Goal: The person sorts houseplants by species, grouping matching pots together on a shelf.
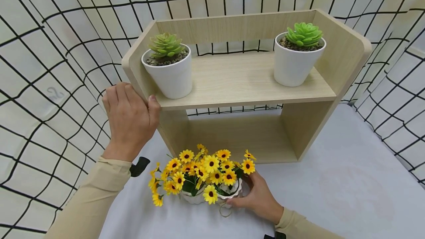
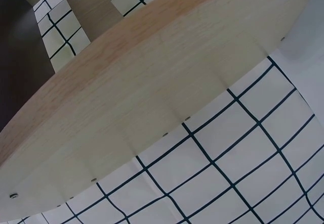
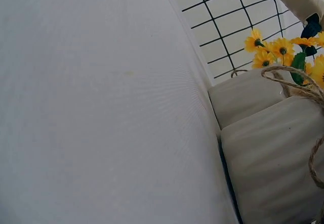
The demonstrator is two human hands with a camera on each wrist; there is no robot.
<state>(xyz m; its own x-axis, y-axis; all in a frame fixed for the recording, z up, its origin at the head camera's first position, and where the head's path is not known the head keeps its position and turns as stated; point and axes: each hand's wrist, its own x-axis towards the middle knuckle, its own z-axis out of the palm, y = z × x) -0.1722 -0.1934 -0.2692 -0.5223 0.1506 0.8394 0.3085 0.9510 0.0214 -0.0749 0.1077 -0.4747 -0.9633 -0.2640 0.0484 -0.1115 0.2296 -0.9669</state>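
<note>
In the head view my left hand [image 1: 130,119] grips the left side panel of a light wooden two-tier shelf [image 1: 232,80], thumb by the upper board's front edge. That panel's outer face [image 2: 152,92] fills much of the left wrist view. My right hand [image 1: 258,197] holds the right one of two pale flower pots [image 3: 276,158] from its right side, thumb in front. Right beside it stands the other flower pot [image 1: 194,197]. Yellow artificial daisies [image 1: 199,170] spread over both, partly hiding them. Twine [image 3: 291,77] is tied around the pots.
On the upper board stand two white pots with green succulents, one at the left [image 1: 172,76] and one at the right [image 1: 292,63]. Black wire grid [image 1: 66,95] surrounds the back and sides. A white cloth [image 1: 338,180] covers the surface below.
</note>
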